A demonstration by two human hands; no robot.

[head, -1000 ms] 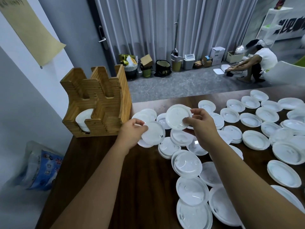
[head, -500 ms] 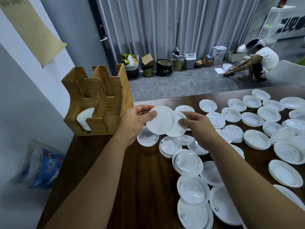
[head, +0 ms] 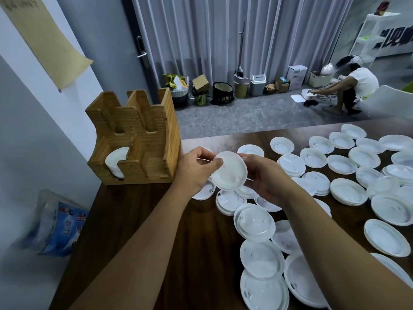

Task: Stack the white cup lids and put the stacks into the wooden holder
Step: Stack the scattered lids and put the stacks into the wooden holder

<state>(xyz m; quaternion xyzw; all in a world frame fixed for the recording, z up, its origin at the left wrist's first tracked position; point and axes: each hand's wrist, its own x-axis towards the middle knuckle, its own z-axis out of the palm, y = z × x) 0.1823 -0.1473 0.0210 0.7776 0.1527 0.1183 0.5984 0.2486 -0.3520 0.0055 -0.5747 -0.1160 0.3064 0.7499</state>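
Note:
I hold a small stack of white cup lids (head: 230,172) above the dark wooden table (head: 196,242), just right of the wooden holder (head: 138,139). My left hand (head: 196,168) pinches the stack's left rim with thumb on top. My right hand (head: 262,175) grips its right rim from behind. The holder stands at the table's far left corner, and a stack of lids (head: 115,162) lies on edge in its front left slot. Several loose white lids (head: 254,222) lie spread over the table below and to the right of my hands.
A blue and clear plastic bag (head: 58,227) lies on the floor left of the table. Beyond the far table edge a person (head: 355,86) crouches on the grey floor. Bins and boxes (head: 223,90) line the curtain.
My hands have brought their two lids together into one stack and drawn it slightly toward me. The loose lids on the table have not moved.

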